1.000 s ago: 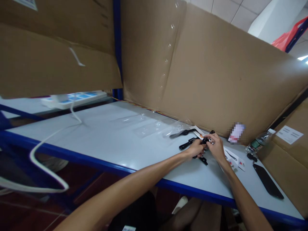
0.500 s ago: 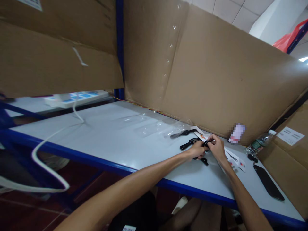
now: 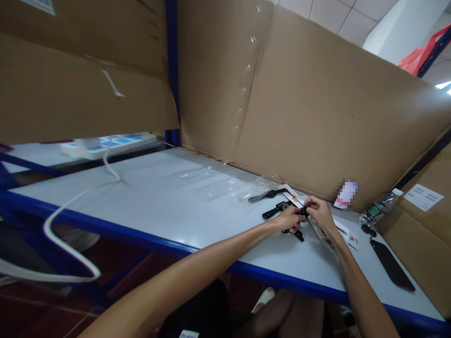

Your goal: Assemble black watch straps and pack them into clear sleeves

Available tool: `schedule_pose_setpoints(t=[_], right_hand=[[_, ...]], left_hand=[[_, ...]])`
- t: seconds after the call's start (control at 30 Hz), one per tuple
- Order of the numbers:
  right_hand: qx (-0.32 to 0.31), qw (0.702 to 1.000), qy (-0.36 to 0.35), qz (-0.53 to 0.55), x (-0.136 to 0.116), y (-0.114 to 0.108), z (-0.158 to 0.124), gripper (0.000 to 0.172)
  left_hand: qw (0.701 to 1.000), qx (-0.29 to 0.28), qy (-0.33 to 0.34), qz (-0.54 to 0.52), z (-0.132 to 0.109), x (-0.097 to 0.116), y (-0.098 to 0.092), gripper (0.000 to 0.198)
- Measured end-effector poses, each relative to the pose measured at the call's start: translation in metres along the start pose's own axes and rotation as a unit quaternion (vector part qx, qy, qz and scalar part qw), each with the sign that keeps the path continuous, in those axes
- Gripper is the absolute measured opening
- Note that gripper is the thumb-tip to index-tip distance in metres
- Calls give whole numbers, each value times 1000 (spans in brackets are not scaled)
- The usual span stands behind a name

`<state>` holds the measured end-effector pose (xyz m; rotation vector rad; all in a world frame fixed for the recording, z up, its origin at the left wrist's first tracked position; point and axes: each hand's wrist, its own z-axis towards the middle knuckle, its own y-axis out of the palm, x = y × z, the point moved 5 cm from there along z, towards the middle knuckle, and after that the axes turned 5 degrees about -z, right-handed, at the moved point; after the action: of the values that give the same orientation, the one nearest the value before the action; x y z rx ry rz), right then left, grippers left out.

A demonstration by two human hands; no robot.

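Near the right part of the grey table (image 3: 148,197), my left hand (image 3: 290,219) is closed around a small black part (image 3: 303,211). My right hand (image 3: 317,210) pinches the same part from the other side, so the two hands nearly touch. Black pieces lie under and beside my left hand: one with a handle (image 3: 271,212) to its left and a short one (image 3: 299,235) below it. A dark curved tool (image 3: 266,195) rests just behind, partly on a white printed card (image 3: 291,191). The fingers hide most of the held part.
Clear plastic bags (image 3: 220,188) lie left of the hands. At the right are a black phone-like slab (image 3: 392,265), a plastic bottle (image 3: 382,206), a small black object (image 3: 368,230) and printed cards (image 3: 347,232). Cardboard walls (image 3: 299,103) stand behind. A white cable (image 3: 58,234) hangs at the left.
My right hand has shifted slightly around the black part, its fingers now more above it. My left hand stays nearly where it was. The view has moved a little.
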<state>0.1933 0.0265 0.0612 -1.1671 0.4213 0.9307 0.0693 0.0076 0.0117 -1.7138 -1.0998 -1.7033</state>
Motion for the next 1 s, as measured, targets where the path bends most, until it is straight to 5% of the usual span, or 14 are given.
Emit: schedule_pose_setpoints(t=[0.27,0.47,0.6,0.77,0.9,1.0], right_hand=[[-155,985,67,47,0,-11,-3,31],[-166,982,75,51,8,-13,-5,32],[-69,989,67,113,10,-26,0,35],[160,955,88,235,29,-63,5,41],[269,921,128,252,63,-88,5,40],[316,906,172,221,91,-97,5,34]], left_hand=[[999,-51,-11,6,-11,6,3,23],[993,-110,-42,12,-10,2,2,30],[988,-145,-56,9,-11,-1,3,40],[990,-138,-21,-20,-8,0,3,33],[998,-9,59,20,3,11,-18,26],[971,140,100,166,8,21,-50,20]])
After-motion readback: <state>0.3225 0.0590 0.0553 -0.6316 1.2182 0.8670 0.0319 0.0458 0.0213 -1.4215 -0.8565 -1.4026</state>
